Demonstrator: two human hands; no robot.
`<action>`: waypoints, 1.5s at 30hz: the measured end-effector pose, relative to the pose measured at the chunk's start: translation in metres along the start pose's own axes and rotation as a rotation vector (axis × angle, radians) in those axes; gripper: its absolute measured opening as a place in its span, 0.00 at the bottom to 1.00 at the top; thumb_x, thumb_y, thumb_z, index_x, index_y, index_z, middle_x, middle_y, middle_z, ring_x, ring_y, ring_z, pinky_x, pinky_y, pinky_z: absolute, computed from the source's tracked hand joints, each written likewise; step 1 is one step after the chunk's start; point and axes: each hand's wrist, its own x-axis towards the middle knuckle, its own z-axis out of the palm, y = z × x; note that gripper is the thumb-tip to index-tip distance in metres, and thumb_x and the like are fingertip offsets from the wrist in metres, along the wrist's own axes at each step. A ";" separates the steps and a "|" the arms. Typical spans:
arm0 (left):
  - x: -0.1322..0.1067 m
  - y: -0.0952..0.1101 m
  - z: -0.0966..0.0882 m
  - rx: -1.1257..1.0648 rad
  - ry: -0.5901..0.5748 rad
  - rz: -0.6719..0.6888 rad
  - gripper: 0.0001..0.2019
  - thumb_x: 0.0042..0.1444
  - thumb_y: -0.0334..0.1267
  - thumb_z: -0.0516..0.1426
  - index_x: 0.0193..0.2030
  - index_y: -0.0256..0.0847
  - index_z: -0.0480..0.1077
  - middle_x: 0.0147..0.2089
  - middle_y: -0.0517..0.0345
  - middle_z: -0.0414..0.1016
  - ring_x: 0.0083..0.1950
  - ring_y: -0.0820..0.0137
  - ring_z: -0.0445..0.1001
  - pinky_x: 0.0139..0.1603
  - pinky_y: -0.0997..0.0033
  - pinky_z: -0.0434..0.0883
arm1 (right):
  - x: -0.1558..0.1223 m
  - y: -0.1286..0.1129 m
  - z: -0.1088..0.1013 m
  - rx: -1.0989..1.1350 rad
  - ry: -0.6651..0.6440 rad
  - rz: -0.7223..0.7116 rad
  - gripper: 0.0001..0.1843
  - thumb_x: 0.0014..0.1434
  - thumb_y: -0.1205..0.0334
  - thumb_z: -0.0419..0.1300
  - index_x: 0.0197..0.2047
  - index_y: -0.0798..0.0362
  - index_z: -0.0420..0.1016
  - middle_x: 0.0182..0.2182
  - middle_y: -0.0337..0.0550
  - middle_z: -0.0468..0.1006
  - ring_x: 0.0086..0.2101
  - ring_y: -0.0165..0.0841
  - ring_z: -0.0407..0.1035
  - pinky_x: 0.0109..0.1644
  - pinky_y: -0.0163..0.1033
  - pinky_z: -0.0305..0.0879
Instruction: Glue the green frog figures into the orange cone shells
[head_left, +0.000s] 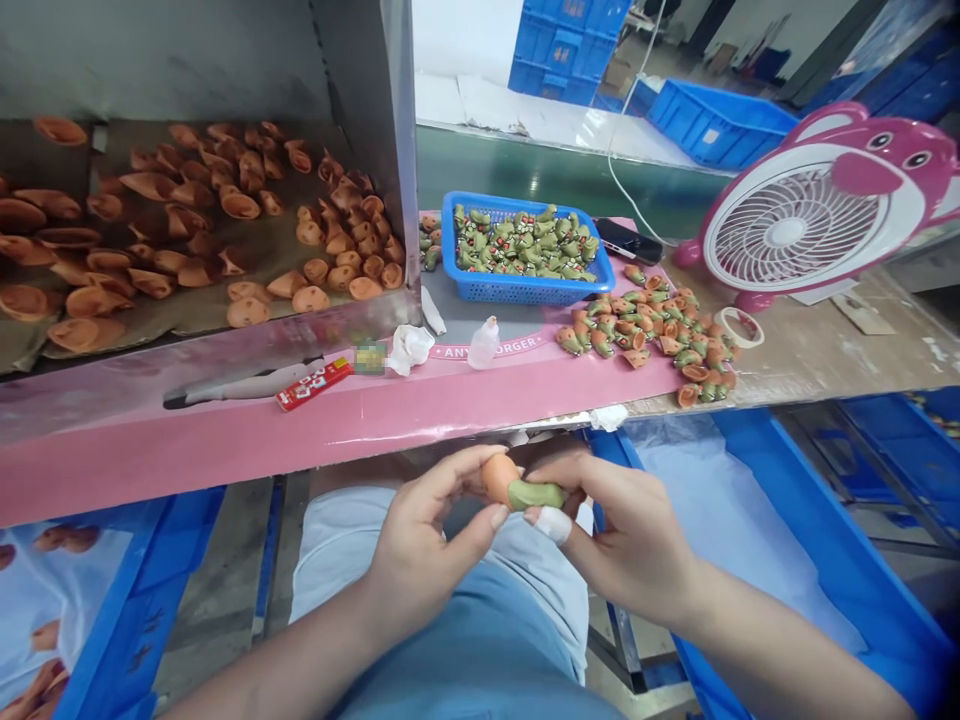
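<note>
Lettering (520,346) on the pink mat (225,445) is read in the head view as "ANY" and "ORGER", the part between being hidden by a translucent bottle (484,347). Characters (313,388) on the red packet (330,376) and the stacked blue crates (551,80) are too small to be made out. On the near side of the mat, an orange piece (499,477) is pinched by the left hand (427,535); a green piece (536,495), set against it, is pinched by the right hand (630,520), on which a white wrap (553,524) is worn.
</note>
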 end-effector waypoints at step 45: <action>0.015 -0.011 -0.004 -0.387 -0.078 -0.271 0.07 0.51 0.32 0.56 0.38 0.39 0.65 0.28 0.60 0.71 0.28 0.74 0.70 0.28 0.75 0.69 | 0.010 0.021 0.006 -0.028 0.040 -0.191 0.16 0.52 0.71 0.56 0.45 0.55 0.66 0.36 0.45 0.75 0.35 0.28 0.69 0.38 0.31 0.68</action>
